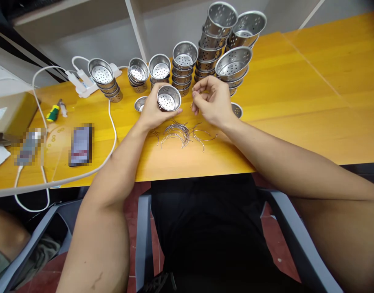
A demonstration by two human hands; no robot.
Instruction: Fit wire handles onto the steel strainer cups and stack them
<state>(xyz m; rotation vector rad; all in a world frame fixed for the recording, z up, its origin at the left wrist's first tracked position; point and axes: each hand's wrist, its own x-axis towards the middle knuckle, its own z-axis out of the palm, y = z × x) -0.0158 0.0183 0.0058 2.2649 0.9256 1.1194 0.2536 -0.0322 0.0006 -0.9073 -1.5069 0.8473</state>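
Take likely light, stiff, perforated silver metal cup [169,98] by its wall, clasped in left grip [150,109], with right grip [215,101] apparently pinching thin wire [191,105].

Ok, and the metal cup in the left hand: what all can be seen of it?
The cup is silvery, shiny and round, apparently metal, with a rolled rim and small holes through its floor. Its open mouth faces up toward the camera, and nothing shows inside. The left hand has its grip around the side, which hides much of the outer wall. It is beyond the loose curved wires, in front of the stacked cups. The right hand is apart from it.
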